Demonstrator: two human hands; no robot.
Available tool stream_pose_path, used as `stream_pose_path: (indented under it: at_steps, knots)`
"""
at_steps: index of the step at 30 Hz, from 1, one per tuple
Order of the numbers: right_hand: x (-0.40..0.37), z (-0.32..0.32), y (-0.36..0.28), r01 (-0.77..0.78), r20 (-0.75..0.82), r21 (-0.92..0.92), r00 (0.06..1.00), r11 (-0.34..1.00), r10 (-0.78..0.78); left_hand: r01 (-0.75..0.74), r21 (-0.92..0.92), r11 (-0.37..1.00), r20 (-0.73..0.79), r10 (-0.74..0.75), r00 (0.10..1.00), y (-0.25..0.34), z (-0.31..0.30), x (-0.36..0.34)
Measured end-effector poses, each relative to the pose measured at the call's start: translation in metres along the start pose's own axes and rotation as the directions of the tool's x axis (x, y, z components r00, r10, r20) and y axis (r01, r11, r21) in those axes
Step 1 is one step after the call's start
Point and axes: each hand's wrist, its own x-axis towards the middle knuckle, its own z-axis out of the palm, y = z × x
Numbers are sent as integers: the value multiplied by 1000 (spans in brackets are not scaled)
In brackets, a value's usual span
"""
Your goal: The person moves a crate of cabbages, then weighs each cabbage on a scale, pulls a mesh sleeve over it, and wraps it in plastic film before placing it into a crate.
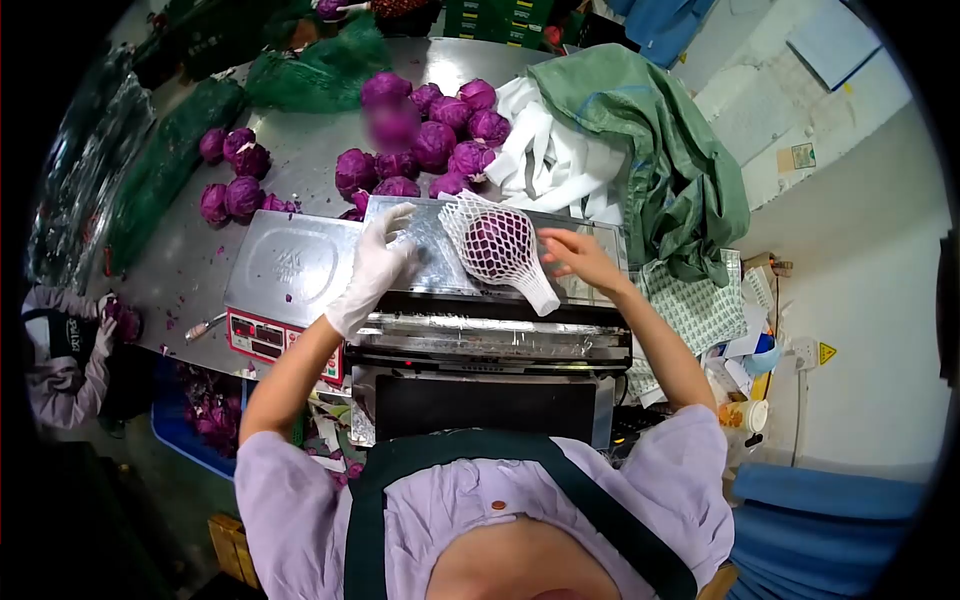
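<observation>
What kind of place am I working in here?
Probably a produce packing room: loose purple cabbages sit on a wide metal table, one purple cabbage in white foam netting lies in front, and a red-and-silver digital scale stands beside it.

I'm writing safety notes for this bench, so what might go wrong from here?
The netted cabbage lies near the front edge of the metal plate, and neither the gloved left hand nor the bare right hand appears to grip it, so it might roll off. The net's tail reaches past that edge and may snag on the machine. The loose cabbages behind could roll if bumped.
</observation>
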Motion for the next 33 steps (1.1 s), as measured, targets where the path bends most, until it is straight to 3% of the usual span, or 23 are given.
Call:
stream_pose_path:
  at_steps: [2,3,5,7,9,11,12,13,14,15,16,17,19,20,21,22,23,24,25,27,28,30,33]
  knots:
    - [-22,-14,-3,104,-4,-745,987,659,-161,-311,244,919,330,223,917,15,-11,-19]
    - [-33,-12,-5,106,-3,-745,987,659,-162,-525,320,789,528,311,790,18,-14,-25]
    - [-55,-3,-6,372,369,-925,928,73,-51,-865,419,276,870,149,469,19,-11,-34]
    - [-66,19,7,487,501,-864,856,-126,-129,-950,311,34,916,255,309,-7,-4,-45]
    - [-63,24,29,592,602,-797,758,-123,-251,-888,407,213,888,135,439,-18,1,-48]
    - [-59,25,44,688,701,-689,553,-228,-450,-888,396,234,849,276,451,-25,-1,-47]
    - [-66,24,46,667,686,-709,577,-229,-442,-820,413,397,834,199,516,-26,-4,-46]
    - [-79,23,48,664,682,-713,582,-225,-443,-867,303,397,803,384,456,-26,-7,-49]
    - [-95,25,50,498,448,-867,785,6,-428,-497,310,810,658,194,728,-60,-11,-55]
    - [-110,27,50,271,184,-937,920,222,-346,17,200,980,523,-122,844,-94,-14,-65]
    - [-130,32,47,311,134,-842,912,441,-387,-100,340,935,604,-136,785,-10,-22,-86]
    - [-151,36,37,347,78,-695,907,629,-414,270,337,902,595,-426,682,15,-30,-100]
    - [-193,42,-12,154,-66,-558,971,816,-228,331,146,932,657,-341,673,52,-50,-116]
    - [-208,38,-31,142,-89,-450,975,882,-202,-25,151,988,770,-102,629,67,-63,-109]
    - [-219,33,-49,128,-108,-336,979,933,-173,-123,133,983,763,-22,646,87,-74,-104]
    - [-225,30,-68,223,-210,-254,937,941,-278,-17,-77,997,682,65,728,104,-81,-97]
    - [-224,26,-81,320,-320,-176,876,931,-361,56,0,998,490,-49,870,133,-82,-85]
    - [-203,19,-87,465,-339,-149,805,873,-487,-63,-44,997,361,75,930,132,-77,-62]
    - [-171,11,-94,607,-360,-130,708,784,-608,-181,-196,964,348,241,906,140,-61,-40]
    - [-97,3,-88,605,-464,-164,650,779,-602,-294,-45,955,392,288,874,118,-29,6]
    - [-78,2,-94,315,-398,-383,792,868,-463,-371,114,922,469,279,838,77,-9,38]
    - [-23,-9,-33,189,-208,-627,894,756,-396,-543,420,728,579,246,778,27,22,67]
    - [-1,30,10,197,-35,-786,932,586,-360,-526,190,829,655,292,697,-35,56,67]
